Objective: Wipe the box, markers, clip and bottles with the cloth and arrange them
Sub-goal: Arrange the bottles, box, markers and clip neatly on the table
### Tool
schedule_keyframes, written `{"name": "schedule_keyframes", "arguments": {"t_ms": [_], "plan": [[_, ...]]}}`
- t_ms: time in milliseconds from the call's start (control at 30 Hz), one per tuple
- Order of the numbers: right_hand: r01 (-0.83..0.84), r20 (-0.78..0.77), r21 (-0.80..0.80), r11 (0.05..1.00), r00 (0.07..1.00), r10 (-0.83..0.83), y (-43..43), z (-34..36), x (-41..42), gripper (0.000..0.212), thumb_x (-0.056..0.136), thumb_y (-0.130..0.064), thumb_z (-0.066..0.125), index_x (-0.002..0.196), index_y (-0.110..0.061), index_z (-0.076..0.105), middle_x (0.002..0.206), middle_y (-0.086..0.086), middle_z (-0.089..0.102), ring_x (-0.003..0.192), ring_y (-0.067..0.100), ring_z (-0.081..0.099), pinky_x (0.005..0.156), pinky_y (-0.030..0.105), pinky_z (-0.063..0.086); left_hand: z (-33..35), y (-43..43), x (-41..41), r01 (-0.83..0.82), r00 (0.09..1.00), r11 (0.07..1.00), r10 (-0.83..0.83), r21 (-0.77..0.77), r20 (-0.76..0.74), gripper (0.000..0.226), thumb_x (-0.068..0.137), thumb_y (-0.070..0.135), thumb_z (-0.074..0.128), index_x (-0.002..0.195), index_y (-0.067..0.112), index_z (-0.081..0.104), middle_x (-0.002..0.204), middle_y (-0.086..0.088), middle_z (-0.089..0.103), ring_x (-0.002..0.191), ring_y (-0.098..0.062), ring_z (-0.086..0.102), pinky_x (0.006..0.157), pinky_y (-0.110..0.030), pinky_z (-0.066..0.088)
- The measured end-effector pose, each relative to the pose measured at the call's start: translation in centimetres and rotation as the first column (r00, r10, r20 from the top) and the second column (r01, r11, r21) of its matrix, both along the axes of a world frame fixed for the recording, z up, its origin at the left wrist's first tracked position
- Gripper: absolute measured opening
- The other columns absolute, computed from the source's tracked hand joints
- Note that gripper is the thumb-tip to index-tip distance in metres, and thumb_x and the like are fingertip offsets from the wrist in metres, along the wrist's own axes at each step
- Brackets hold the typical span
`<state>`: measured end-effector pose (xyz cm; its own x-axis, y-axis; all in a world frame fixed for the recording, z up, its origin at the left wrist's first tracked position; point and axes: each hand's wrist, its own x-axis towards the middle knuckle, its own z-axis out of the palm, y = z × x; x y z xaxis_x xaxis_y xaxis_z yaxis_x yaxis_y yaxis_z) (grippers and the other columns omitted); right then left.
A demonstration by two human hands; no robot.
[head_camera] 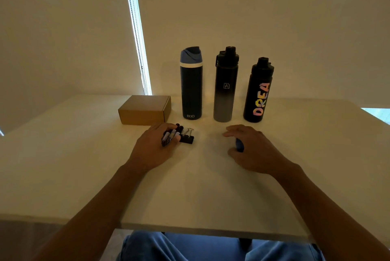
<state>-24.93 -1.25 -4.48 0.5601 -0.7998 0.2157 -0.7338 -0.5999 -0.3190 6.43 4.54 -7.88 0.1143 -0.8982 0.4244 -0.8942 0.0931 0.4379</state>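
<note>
Three bottles stand in a row at the back of the white table (84,165): a navy bottle with a blue lid (191,83), a black-to-grey bottle (225,85) and a black bottle with coloured letters (259,92). A brown cardboard box (145,109) lies to their left. My left hand (154,146) grips several markers (172,134) just in front of the box. A black binder clip (187,137) lies against the fingertips of that hand. My right hand (251,149) rests on the table over a bunched blue cloth (239,144), mostly hidden under the palm.
A window blind with a bead chain (139,49) hangs behind the table. The table's near edge runs just above my lap (190,246).
</note>
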Motion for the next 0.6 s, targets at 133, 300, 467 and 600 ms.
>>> {"name": "schedule_keyframes", "arguments": {"t_ms": [133, 300, 467, 600], "plan": [[-0.109, 0.044, -0.054, 0.993, 0.993, 0.111, 0.2, 0.2, 4.7, 0.041, 0.097, -0.042, 0.064, 0.137, -0.034, 0.058, 0.142, -0.014, 0.055, 0.128, 0.004, 0.048, 0.111, 0.03, 0.04, 0.2, 0.5, 1.8, -0.018, 0.997, 0.999, 0.014, -0.045, -0.081, 0.027, 0.104, 0.049, 0.053, 0.126, 0.038, 0.065, 0.121, 0.017, 0.064, 0.103, -0.004, 0.061, 0.083, -0.024, 0.05], [-0.198, 0.072, 0.002, 0.98, 0.978, 0.198, -0.7, -0.3, 10.0, 0.043, 0.095, -0.05, 0.065, 0.135, -0.034, 0.059, 0.133, -0.015, 0.058, 0.115, 0.004, 0.055, 0.102, 0.031, 0.05, 0.0, 0.7, 5.7, -0.031, 0.962, 0.995, 0.005, -0.093, -0.274, 0.018, 0.105, 0.037, 0.059, 0.12, 0.04, 0.069, 0.119, 0.023, 0.069, 0.104, -0.003, 0.068, 0.072, -0.024, 0.059], [-0.225, 0.131, 0.056, 0.973, 0.968, 0.216, -1.3, -0.8, 13.1, 0.073, 0.081, -0.073, 0.068, 0.144, -0.039, 0.047, 0.141, -0.018, 0.05, 0.119, 0.0, 0.048, 0.104, 0.03, 0.047, 0.0, 1.0, 9.6, 0.068, 0.931, 0.998, -0.063, 0.003, -0.359, 0.036, 0.088, 0.061, 0.074, 0.119, 0.042, 0.068, 0.124, 0.02, 0.068, 0.11, -0.002, 0.066, 0.086, -0.027, 0.057], [-0.185, 0.078, 0.188, 0.964, 0.982, 0.173, -2.0, -0.9, 14.4, 0.118, 0.063, -0.088, 0.069, 0.159, -0.037, 0.021, 0.164, -0.013, 0.025, 0.143, 0.011, 0.034, 0.112, 0.034, 0.036, 1.0, 1.8, 11.4, 0.234, 0.896, 0.952, -0.132, 0.198, -0.425, 0.085, 0.058, 0.079, 0.084, 0.134, 0.049, 0.058, 0.138, 0.025, 0.059, 0.129, -0.005, 0.055, 0.097, -0.03, 0.05]]}}
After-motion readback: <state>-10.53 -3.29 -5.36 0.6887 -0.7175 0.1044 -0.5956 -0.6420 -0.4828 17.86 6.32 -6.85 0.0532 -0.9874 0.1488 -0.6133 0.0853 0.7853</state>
